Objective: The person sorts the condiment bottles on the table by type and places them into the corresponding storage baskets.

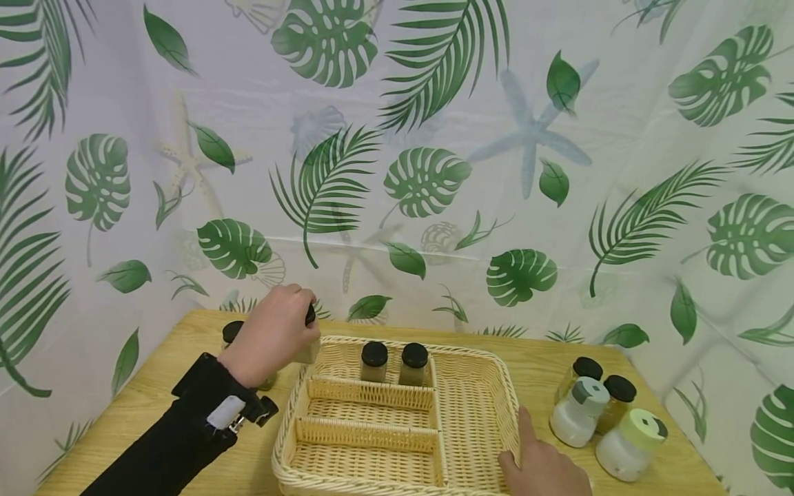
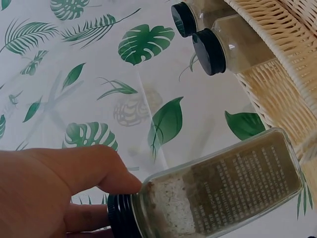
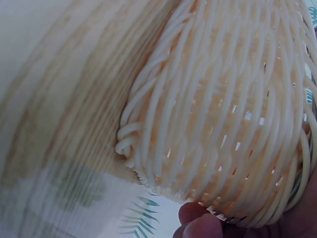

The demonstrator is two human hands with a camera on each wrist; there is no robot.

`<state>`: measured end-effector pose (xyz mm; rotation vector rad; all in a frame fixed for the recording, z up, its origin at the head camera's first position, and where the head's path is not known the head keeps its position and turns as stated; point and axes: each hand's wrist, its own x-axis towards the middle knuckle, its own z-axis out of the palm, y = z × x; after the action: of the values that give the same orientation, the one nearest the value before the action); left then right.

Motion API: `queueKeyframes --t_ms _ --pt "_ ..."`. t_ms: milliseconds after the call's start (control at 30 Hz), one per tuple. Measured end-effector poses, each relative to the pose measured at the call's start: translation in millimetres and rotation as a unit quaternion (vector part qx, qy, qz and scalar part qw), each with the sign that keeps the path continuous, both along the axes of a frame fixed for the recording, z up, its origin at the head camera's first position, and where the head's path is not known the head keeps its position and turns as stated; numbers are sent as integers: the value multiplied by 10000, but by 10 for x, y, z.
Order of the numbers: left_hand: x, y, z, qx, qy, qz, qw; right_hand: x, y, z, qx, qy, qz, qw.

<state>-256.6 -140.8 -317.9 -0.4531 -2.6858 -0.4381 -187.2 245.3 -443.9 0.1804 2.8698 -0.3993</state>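
My left hand [image 1: 273, 337] grips a glass spice jar [image 2: 225, 186] by its black lid, above the back left corner of a woven basket [image 1: 474, 406]. Greyish-brown powder and printed text show through the jar's glass in the left wrist view. With my right hand [image 1: 547, 470] I hold the basket's right rim. Fingertips press the wicker wall [image 3: 213, 109] in the right wrist view. Two similar jars, one on the left [image 1: 374, 362] and one on the right [image 1: 413, 365], stand upright in the basket's back left compartment.
Behind my left wrist stands another black-lidded jar [image 1: 233, 332], partly hidden. To the basket's right are two black-lidded jars, a grey-lidded white shaker [image 1: 579, 412] and a yellow-lidded white shaker [image 1: 631, 444]. A leaf-print sheet [image 1: 434, 282] hangs behind the wooden table [image 1: 155, 386].
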Motion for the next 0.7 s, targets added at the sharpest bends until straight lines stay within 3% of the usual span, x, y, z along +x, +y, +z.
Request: queueKeyframes --t_ms 367,700 --pt "-178 115 -60 -174 -184 -211 9995 36 -8 22 -33 39 19 10000" --pt "-257 253 -108 -169 -823 -344 9959 28 -13 32 8 15 13 10000"
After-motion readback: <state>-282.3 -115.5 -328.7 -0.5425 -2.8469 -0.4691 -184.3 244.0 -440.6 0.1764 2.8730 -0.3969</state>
